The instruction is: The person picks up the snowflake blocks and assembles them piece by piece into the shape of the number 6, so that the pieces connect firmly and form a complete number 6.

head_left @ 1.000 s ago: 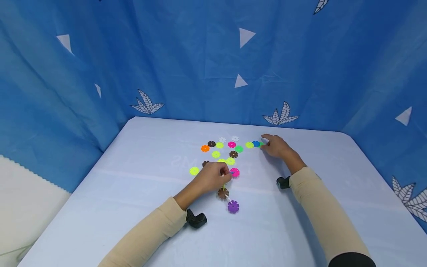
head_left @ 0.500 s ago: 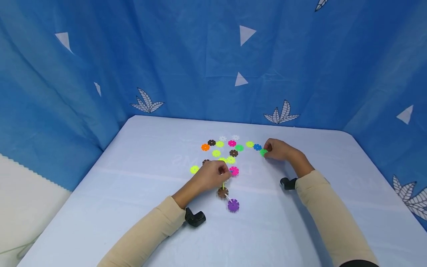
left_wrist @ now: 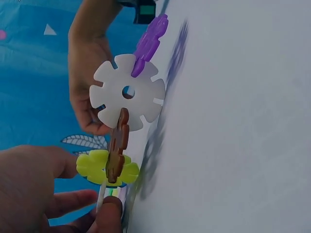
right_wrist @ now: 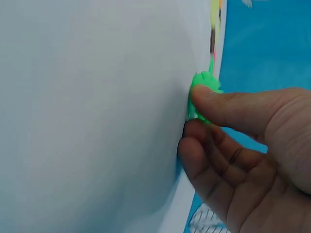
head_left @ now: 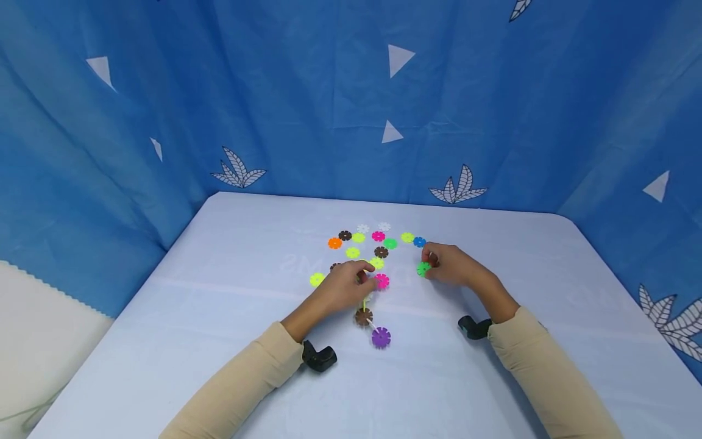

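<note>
My left hand (head_left: 344,285) grips the upper end of a chain of notched flower-shaped discs. In the left wrist view the chain shows a purple disc (left_wrist: 151,42), a white disc (left_wrist: 127,92), a brown disc (left_wrist: 118,145) and a yellow-green disc (left_wrist: 90,165), slotted into one another at angles. A thin white piece (left_wrist: 101,196) runs from the yellow-green disc into the fingers, which partly hide it. A pink disc (head_left: 382,281) shows right at those fingertips. My right hand (head_left: 455,266) pinches a green disc (head_left: 423,269) between thumb and fingers, close over the table.
Loose discs lie scattered on the white table (head_left: 247,256) beyond the left hand: an orange disc (head_left: 334,243), a blue disc (head_left: 419,242), another green disc (head_left: 390,244) and several others. A blue curtain (head_left: 329,91) hangs behind the table's far edge. Black wrist cameras sit below both cuffs.
My right hand has closed on the green disc beside the blue one and brought it nearer and to the left. My left hand stays nearly in place with the chain.
</note>
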Motion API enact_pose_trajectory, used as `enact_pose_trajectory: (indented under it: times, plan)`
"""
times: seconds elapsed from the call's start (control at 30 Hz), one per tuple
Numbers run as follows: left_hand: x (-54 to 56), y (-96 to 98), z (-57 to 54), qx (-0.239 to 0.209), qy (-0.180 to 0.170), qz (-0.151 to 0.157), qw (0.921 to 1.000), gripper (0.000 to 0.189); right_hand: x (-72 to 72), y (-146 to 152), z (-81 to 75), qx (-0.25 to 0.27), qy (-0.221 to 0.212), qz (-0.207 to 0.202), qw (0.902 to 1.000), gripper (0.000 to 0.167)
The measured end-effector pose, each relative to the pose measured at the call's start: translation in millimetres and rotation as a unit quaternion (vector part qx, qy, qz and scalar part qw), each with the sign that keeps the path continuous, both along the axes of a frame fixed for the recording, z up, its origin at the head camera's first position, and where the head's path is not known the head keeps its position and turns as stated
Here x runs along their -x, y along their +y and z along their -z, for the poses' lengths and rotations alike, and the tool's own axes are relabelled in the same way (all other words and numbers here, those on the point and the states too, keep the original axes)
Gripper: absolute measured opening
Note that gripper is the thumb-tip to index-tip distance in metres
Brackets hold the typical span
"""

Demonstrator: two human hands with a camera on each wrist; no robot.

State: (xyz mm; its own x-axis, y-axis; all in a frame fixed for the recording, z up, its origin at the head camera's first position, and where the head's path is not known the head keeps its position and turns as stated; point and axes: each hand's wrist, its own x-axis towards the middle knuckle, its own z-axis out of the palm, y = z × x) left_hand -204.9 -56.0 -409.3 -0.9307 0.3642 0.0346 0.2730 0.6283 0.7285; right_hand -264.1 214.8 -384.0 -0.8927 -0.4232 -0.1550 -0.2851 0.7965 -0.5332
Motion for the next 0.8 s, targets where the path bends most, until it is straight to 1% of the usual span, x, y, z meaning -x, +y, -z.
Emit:
enact_pose_trajectory:
  times: [0.1,0.23,0.4,0.6,0.8]
  plan:
    - [1.5,-1.3,2.1,-0.006,-0.006,-0.001,1.0,0.033,-8.3,-13,1.9,0.007,0.019,-0.032,0.9993,0.02]
    - [3.7,-2.8,3.7,-0.012,-0.016,-0.002,0.9998,0.029,-17.2,-29,2.0,0.008,0.029,-0.058,0.9979,0.019]
    - [5.2,-3.6,3.5,-0.03,-0.033,0.013,0.9989,0.027,-24.5,-39,-0.1,0.017,0.034,-0.069,0.9969,0.019]
    - [5.9,-2.8,4.4,-0.038,-0.034,0.028,0.9983,0.023,-28.2,-45,0.8,0.04,0.044,-0.087,0.9944,0.018]
    - [6.7,-1.2,4.6,-0.036,-0.042,0.031,0.998,0.016,-30.8,-50,3.7,0.046,0.057,-0.101,0.9922,0.02]
